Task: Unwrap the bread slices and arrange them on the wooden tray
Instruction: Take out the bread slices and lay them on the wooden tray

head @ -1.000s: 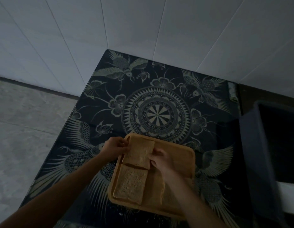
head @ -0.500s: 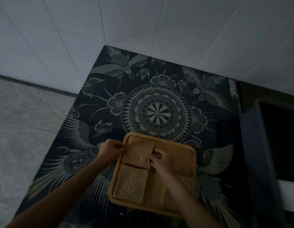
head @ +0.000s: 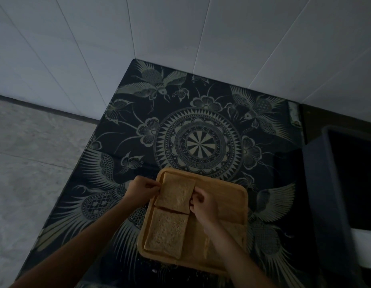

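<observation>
place: we read this as a dim home kitchen or dining corner | walls: large pale wall tiles (head: 180, 28) beyond our fingers | surface: dark glossy table top with bird and mandala print (head: 201, 142) under them | floor: grey stone floor tiles (head: 35, 152) off to their left | food: rectangular wooden tray (head: 228, 194) with bread slices (head: 168, 233)
</observation>
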